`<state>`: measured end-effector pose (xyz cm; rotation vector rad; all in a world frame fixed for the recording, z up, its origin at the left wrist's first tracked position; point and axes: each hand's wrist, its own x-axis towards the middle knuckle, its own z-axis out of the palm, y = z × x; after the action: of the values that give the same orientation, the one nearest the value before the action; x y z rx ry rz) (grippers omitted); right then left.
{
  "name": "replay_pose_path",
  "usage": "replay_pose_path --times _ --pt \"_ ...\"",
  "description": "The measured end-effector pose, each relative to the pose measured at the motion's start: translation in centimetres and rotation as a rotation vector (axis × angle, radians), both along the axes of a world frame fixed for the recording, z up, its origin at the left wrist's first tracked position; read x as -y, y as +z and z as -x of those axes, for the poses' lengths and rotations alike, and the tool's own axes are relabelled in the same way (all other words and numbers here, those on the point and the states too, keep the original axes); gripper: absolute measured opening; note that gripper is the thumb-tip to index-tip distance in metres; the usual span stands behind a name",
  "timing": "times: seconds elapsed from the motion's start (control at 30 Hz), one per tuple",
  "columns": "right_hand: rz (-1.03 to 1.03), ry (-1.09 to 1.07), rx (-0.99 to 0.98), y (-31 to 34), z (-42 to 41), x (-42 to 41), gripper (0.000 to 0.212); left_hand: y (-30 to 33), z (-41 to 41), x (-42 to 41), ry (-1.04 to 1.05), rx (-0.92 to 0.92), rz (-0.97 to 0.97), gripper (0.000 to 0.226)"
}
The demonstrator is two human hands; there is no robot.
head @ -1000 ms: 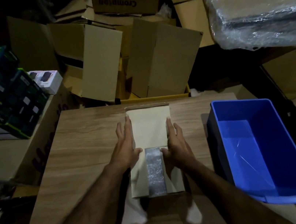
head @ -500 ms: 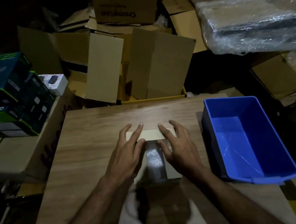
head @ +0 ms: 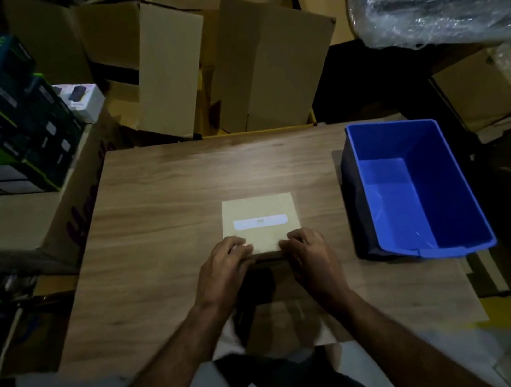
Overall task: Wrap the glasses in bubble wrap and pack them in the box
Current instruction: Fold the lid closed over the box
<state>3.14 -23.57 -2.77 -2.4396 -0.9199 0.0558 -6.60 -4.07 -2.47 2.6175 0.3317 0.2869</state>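
Both hands are curling over the near edge of a flat tan packet [head: 260,225] lying mid-table: left hand [head: 225,264] and right hand [head: 310,251] with fingers bent, pressing its corners. It is looking light, slim, probably fragile inside. The blue bin [head: 447,241] is sitting open just right; bare table [head: 157,208] all around is leaving room.

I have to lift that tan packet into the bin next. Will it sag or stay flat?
The tan packet lies flat with crisp corners, so probably fairly stiff. It looks thin, likely light. Both hands, left hand and right hand, pinch its near edge; the smooth table may let it slide.
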Motion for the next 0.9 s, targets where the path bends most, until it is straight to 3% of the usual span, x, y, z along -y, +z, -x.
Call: replay_pose_path --times 0.27,0.43,0.6,0.9 --pt "0.105 0.016 0.010 -0.8 0.7 0.4 0.030 -2.1 0.8 0.4 -0.004 -0.007 -0.166 0.020" --pt "0.171 0.058 0.064 -1.9 1.1 0.7 0.042 -4.3 1.8 0.0 -0.049 0.054 -0.174 0.039" --pt "0.179 0.055 0.041 -2.0 -2.2 -1.3 0.044 -2.7 -1.4 -1.3 -0.007 -0.193 -0.187 0.069" --pt "0.216 -0.028 0.012 -2.7 -6.7 -4.8 0.052 -1.5 -7.6 -4.3 -0.058 -0.279 -0.204 0.074"
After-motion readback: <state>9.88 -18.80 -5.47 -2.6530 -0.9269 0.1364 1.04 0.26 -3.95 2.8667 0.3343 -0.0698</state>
